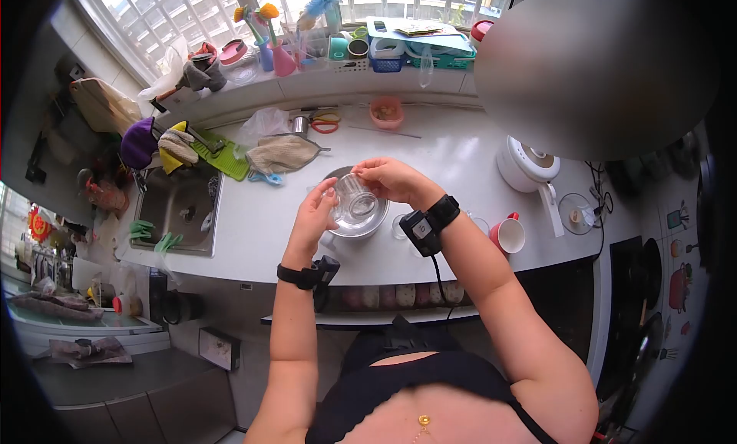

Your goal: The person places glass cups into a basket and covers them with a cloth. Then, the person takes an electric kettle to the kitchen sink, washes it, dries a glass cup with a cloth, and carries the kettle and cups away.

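Note:
Over a round metal bowl [359, 233] on the white counter, a clear glass cup [357, 198] is held tilted. My right hand [393, 180] grips its far right side with bent fingers. At the cup's left side is my left hand [313, 220], thumb and fingers curled against the glass. Reflections and the fingers partly hide the exact contact there. The bowl's inside is mostly covered by the cup and hands. Just right of the bowl stands another clear glass [400, 227]. A red and white mug [508, 235] is farther right, past my right forearm.
A sink [180, 213] with green gloves [167, 242] lies left. Behind are a beige cloth [282, 154], red-handled scissors [325, 123] and a pink bowl [386, 114]. To the right stand a white pot [526, 166] and a glass lid [576, 212].

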A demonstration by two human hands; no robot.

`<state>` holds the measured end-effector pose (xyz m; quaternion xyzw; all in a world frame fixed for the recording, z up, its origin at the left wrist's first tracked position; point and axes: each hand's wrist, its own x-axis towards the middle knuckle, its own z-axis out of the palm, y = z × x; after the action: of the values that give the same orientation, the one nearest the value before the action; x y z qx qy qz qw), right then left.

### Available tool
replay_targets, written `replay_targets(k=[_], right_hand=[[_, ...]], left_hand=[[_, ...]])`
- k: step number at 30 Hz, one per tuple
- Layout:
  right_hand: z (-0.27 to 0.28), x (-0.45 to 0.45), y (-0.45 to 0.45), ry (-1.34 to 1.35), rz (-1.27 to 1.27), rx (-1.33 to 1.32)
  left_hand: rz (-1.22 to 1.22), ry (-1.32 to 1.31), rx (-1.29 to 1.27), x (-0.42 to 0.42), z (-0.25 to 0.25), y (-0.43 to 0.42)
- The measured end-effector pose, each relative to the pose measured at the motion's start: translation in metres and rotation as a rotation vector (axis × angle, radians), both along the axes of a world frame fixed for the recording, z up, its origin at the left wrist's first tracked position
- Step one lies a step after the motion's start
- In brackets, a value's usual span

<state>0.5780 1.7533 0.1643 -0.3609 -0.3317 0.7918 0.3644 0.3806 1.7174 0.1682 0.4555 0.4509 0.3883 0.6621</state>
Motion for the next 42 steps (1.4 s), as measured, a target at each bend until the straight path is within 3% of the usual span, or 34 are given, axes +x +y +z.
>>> replay_targets(k=[5, 7, 9, 11, 13, 14, 17, 20, 21, 27, 29, 31, 33, 37, 41, 42], right_hand=[[-0.002, -0.004, -0.003, -0.072, -0.035, -0.080], [-0.016, 0.004, -0.011, -0.349, -0.186, 0.194], [-0.036, 0.020, -0.027, -0.912, -0.314, 0.460], [-0.073, 0.032, -0.056, -1.244, -0.338, 0.669], [-0.108, 0.031, -0.090, -1.453, -0.016, 0.515], [-0.101, 0.025, -0.110, -1.451, 0.012, 0.430], [-0.124, 0.006, -0.124, -1.629, -0.176, 0.371], [-0.143, 0.012, -0.118, -1.565, -0.086, 0.319], [-0.144, 0.012, -0.121, -1.577, -0.192, 0.355], [-0.145, 0.025, -0.122, -1.439, -0.235, 0.327], [-0.123, 0.027, -0.126, -1.375, -0.222, 0.378], [-0.068, 0.038, -0.139, -1.136, -0.257, 0.505], [-0.035, 0.044, -0.140, -1.153, -0.166, 0.654], [0.020, 0.041, -0.136, -1.540, 0.187, 0.788], [0.018, 0.035, -0.124, -1.616, 0.347, 0.897], [0.021, 0.034, -0.124, -1.647, 0.417, 0.956]], left_hand=[[-0.105, -0.136, -0.074, 0.009, -0.017, 0.007], [-0.145, -0.126, -0.075, 0.014, -0.015, 0.003], [-0.083, -0.136, -0.123, 0.017, -0.008, -0.007], [-0.060, -0.205, -0.139, 0.019, -0.011, -0.013], [-0.041, -0.245, -0.160, 0.021, -0.018, -0.012], [-0.004, -0.255, -0.160, 0.024, -0.021, -0.013], [0.037, -0.277, -0.198, 0.028, -0.022, -0.014], [0.081, -0.220, -0.178, 0.032, -0.026, -0.013], [0.086, -0.208, -0.161, 0.033, -0.023, -0.016], [0.046, -0.196, -0.094, 0.035, -0.028, -0.016], [0.048, -0.226, -0.112, 0.031, -0.031, -0.015], [0.015, -0.128, -0.050, 0.038, -0.025, -0.019], [-0.078, -0.058, -0.030, 0.041, -0.026, -0.018], [-0.266, -0.032, 0.034, 0.056, -0.025, -0.019], [-0.366, 0.197, 0.295, 0.071, -0.046, -0.021], [-0.456, 0.167, 0.233, 0.074, -0.040, -0.024]])
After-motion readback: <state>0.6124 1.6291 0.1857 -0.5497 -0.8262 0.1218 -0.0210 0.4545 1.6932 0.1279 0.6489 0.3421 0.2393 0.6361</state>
